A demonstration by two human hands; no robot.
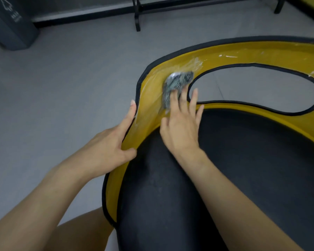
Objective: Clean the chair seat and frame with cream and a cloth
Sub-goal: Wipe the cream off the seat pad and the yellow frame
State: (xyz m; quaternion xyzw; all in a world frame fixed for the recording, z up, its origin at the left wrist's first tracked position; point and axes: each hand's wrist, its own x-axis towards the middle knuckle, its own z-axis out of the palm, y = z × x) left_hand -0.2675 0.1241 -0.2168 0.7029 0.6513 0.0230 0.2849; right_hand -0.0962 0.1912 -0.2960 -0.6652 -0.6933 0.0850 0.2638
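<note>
Black seat cushion is closest. Left hand clasps the rim of the yellow frame, thumb on its inner face. Right hand, fingers flat and spread, presses the patterned cloth onto the frame beside the cutout. Dark bin way back on the floor.

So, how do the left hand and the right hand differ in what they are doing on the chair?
The left hand holds the outer edge of the yellow frame between thumb and fingers; the right hand reaches across its face. The right hand presses a cloth under straight fingers; the left hand has no cloth. Both are at the same bend of the frame.
</note>
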